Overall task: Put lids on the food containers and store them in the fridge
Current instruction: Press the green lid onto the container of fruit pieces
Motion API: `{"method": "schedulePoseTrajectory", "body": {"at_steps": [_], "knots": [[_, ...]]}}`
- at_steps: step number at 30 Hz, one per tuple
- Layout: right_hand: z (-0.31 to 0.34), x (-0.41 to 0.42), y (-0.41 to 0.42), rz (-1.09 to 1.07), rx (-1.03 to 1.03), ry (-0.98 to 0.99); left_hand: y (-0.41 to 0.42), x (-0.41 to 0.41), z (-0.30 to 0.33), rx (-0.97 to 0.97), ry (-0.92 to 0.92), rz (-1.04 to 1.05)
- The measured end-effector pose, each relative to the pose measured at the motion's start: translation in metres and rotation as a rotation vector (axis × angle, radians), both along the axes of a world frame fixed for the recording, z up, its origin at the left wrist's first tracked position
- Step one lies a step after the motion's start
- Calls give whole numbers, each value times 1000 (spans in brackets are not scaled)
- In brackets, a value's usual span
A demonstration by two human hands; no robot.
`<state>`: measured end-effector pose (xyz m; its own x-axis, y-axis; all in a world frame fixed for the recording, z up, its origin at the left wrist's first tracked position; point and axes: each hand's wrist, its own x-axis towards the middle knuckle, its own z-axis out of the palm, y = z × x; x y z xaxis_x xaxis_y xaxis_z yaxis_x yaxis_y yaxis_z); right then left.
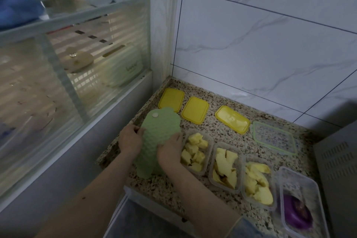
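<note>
Right hand [170, 150]: fingers grasping green silicone lid [157, 137]
Left hand [130, 139]: fingers grasping lid's left edge
Risk: floppy lid sagging, sealing unevenly

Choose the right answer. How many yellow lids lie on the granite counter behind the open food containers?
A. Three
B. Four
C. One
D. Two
A. Three yellow lids lie in a row near the wall: the first yellow lid, partly covered by the green mat, the second yellow lid and the third yellow lid; the clear lid further right has only a green rim.
</note>
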<state>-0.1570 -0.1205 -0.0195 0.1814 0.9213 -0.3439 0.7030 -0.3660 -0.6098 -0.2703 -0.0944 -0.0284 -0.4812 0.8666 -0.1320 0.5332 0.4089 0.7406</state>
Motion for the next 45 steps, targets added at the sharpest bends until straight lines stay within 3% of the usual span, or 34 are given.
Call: {"method": "schedulePoseTrajectory", "body": {"at_steps": [10,21,25,28,30,33,35,45], "knots": [[0,1,6,-47,-60,66,-1,5,1,4,109,21],[2,2,11,-8,15,25,2,2,-6,3,136,-12],[8,10,7,104,7,64,-1,-9,-8,-4,100,-172],[10,23,10,113,58,55,-12,-14,9,-28,99,-450],[15,31,21,133,120,21,-19,-15,27,-153,118,-668],[33,39,42,381,143,-104,-23,-27,38,-373,138,-864],[41,43,57,517,93,-167,-22,-34,35,-429,176,-923],[40,41,109,649,-128,-314,-21,-35,29,-419,319,-993]]}}
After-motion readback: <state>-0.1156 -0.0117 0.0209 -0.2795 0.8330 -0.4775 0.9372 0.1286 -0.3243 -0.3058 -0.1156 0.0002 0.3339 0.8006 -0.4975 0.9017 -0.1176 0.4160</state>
